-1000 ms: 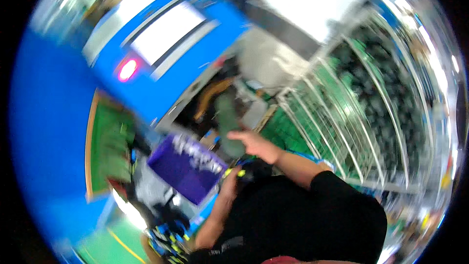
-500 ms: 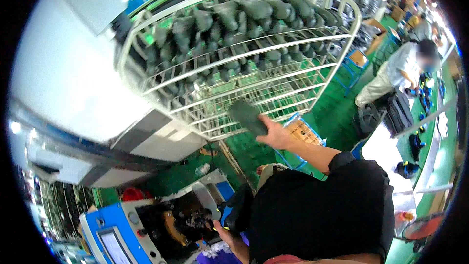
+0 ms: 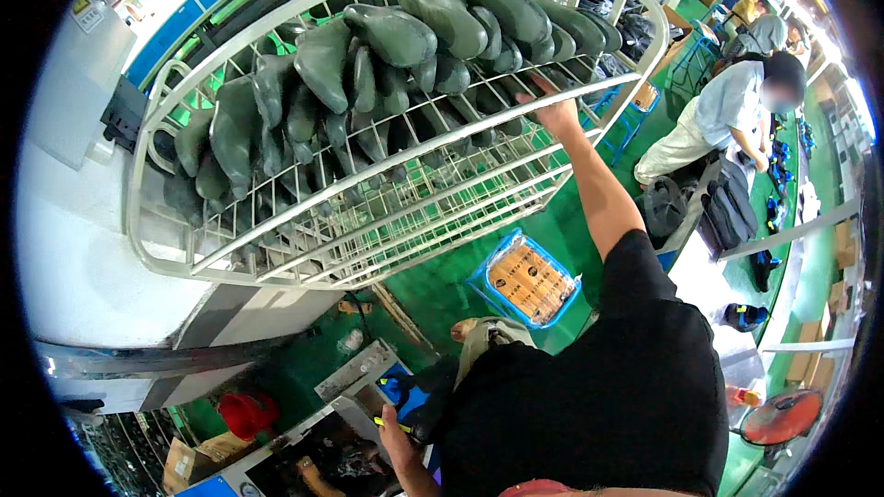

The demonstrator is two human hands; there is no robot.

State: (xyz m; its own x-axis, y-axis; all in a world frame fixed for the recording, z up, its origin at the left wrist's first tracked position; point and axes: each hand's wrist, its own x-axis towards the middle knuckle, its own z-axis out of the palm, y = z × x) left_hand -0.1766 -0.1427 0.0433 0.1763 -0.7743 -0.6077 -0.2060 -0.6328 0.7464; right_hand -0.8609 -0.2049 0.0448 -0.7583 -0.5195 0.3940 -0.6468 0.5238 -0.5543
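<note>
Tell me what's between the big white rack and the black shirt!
In the head view, mainly a blue stool with a brown top stands on green floor between the white rack and black shirt; the right arm crosses there too.

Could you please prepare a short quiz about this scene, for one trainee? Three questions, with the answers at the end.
1. Which hand of the camera wearer is at the white wire rack?
2. True or false: the stool has a blue rim.
3. Where are the dark green foot-shaped forms? A: on the stool. B: on the rack. C: on the floor.

Key:
1. The right hand.
2. True.
3. B.
</note>
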